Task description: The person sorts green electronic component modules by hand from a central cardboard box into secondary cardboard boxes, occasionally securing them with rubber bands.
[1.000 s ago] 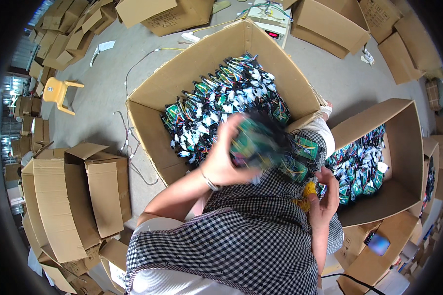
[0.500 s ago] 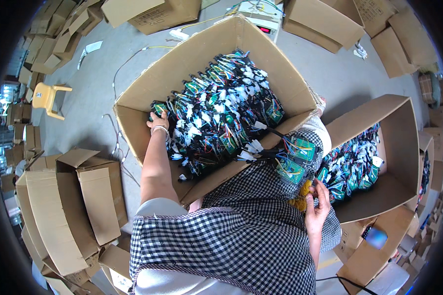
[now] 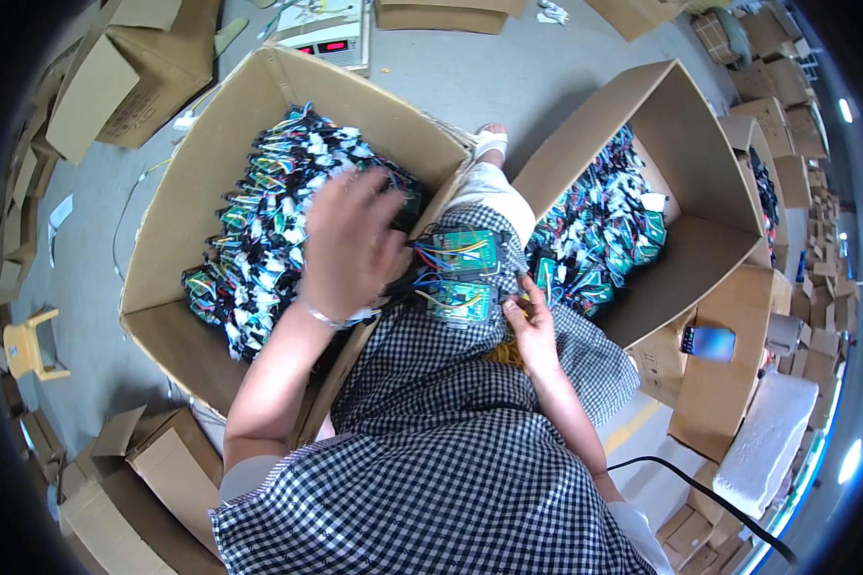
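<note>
Two green circuit boards with coloured wires and black leads rest on my lap against the checked apron. My right hand is at their right edge, thumb and fingers drawn together; what is pinched there is too small to make out. A yellow bundle lies on the apron just below the boards. My left hand, smeared by motion, is over the near right part of the left carton. Many wired circuit boards with white plugs fill that carton, partly hidden by my hand.
A second open carton with similar wired boards stands at my right. Beyond the left carton is a device with red displays. A phone lies on cardboard at right. A yellow chair stands far left.
My left hand has left the far left side of the carton's boards and come back toward my lap. My right hand has moved from the yellow bundle up to the boards' edge. The view has turned right.
</note>
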A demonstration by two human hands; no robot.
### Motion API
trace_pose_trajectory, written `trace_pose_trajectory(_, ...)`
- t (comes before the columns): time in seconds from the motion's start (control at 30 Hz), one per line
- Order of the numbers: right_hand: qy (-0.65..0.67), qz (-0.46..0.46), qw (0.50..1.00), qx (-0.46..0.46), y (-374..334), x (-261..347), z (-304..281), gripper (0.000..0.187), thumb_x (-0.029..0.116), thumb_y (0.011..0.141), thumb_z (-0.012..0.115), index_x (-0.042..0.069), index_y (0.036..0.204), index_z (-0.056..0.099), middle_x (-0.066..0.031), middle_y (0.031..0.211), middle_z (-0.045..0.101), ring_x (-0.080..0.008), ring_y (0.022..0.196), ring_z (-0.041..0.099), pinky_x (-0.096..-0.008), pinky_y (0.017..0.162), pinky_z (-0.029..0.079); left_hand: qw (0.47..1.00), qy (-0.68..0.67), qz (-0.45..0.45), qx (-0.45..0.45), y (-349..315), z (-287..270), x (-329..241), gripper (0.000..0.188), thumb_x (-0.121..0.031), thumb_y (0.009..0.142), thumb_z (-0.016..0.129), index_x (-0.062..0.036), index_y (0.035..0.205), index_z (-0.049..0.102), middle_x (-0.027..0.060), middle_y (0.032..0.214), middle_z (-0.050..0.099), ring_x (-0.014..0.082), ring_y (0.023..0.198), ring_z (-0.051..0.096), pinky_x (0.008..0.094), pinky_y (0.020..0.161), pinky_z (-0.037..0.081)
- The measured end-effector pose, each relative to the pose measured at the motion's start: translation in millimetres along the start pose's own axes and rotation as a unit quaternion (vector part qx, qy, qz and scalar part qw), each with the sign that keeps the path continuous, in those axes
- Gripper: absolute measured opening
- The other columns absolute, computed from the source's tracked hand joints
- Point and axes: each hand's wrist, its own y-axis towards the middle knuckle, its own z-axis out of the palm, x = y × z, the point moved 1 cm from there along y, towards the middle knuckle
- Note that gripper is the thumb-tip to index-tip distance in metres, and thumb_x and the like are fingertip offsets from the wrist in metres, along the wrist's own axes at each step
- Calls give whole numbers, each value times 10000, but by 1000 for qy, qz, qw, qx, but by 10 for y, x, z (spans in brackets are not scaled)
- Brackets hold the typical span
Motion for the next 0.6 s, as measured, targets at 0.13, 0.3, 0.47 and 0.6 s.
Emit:
trace_pose_trajectory(0.13,9,3,1000,1,-80,-2,9,527,78,870,646,-60,1330,429,-114,1188,516,-137,890,588,-240,785,494,990,-6,115,83,107,734,-332,486,-328,755,677,-54,1144,574,126,1349,458,363,1297,346,508,1077,257)
trace_pose_trajectory(0.3,-64,-64,994,54,-157,319,142,615,-2,808,692,-50,1351,406,-95,1260,467,-93,856,558,-207,757,496,971,17,40,236,38,982,-364,633,-457,711,711,-23,1127,513,174,1337,433,371,1359,255,542,1125,152)
trace_pose_trajectory(0.47,113,-10,992,48,-79,216,176,646,-143,777,631,-23,1365,393,-102,1277,495,-81,866,575,-200,768,501,976,-105,26,187,13,544,-438,611,-377,671,764,-48,1115,502,112,1072,564,316,1026,543,505,962,349)
trace_pose_trajectory(0.6,145,-18,985,88,-54,99,68,551,-95,873,516,31,1391,375,-127,1371,470,-137,1087,573,-264,904,463,947,-152,34,281,-96,432,-528,587,-367,666,768,-64,1107,525,110,1052,566,309,948,559,428,872,416)
